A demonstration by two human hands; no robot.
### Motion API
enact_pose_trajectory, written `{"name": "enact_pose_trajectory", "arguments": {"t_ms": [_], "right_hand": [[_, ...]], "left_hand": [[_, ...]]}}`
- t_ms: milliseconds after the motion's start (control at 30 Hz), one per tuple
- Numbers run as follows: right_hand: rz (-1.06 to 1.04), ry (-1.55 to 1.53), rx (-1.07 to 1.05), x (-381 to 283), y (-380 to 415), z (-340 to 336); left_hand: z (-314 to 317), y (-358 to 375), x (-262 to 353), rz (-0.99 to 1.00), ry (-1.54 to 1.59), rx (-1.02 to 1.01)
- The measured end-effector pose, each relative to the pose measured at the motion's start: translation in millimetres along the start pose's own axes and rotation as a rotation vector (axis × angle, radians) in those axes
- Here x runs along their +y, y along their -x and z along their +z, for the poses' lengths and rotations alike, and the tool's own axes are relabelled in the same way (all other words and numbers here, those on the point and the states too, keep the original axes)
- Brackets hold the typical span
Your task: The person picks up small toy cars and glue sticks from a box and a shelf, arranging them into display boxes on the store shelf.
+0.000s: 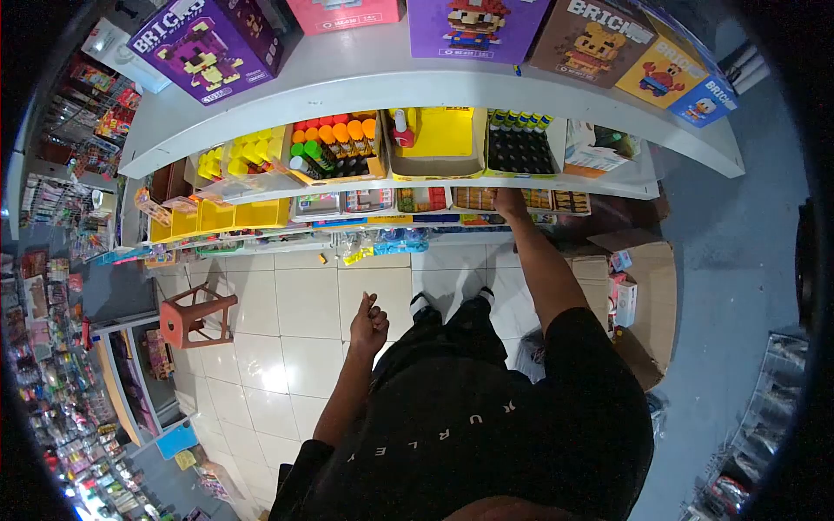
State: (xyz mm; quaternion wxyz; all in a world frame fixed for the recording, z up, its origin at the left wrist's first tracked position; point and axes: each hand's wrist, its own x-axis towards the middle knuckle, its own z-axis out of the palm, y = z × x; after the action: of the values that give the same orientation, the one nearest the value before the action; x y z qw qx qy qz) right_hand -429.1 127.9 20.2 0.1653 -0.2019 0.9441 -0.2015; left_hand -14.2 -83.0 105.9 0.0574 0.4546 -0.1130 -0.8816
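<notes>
Reaching: right hand (510, 203) at small packs (474, 199) under shelf (434, 183) | right fingers hidden, can't tell; left hand (369, 326) curled in | tight gap, likely needs slow, careful fingers

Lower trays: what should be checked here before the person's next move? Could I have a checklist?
1. Right hand at the lower trays: ok.
2. What the right hand grips, if anything: cannot tell, its fingertips are hidden.
3. Left hand away from the shelves: ok, it is over the floor.
4. Floor on the right unobstructed: not ok, an open cardboard box is there.
5. Red stool apart from the feet: ok, off to the left.
</notes>
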Motion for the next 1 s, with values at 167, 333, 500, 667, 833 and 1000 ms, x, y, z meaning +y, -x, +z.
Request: {"name": "enact_pose_trajectory", "arguments": {"t_ms": [167,333,500,667,833,1000], "right_hand": [[-0.052,0.055,0.011,-13.7,-1.2,0.6],[-0.032,0.048,-0.043,-18.6,-0.9,-0.5],[-0.100,0.170,-0.145,-39.8,19.2,-28.1],[-0.092,-0.069,0.090,-59.1,45.9,-28.4],[-0.297,-0.701,0.063,-121.3,126.2,-14.9],[-0.330,-1.011,-0.125,-178.5,191.3,-18.0]], "left_hand": [[-7.7,6.6,0.9,0.022,0.000,-0.019],[-10.9,5.0,-3.6,0.018,0.026,0.005],[-5.6,-3.1,-3.4,-0.064,0.138,-0.133],[39.4,-14.4,0.7,0.014,0.194,-0.200],[122.1,-7.4,8.9,0.026,0.202,-0.208],[137.6,-27.4,-6.1,0.134,0.107,-0.499]]}}
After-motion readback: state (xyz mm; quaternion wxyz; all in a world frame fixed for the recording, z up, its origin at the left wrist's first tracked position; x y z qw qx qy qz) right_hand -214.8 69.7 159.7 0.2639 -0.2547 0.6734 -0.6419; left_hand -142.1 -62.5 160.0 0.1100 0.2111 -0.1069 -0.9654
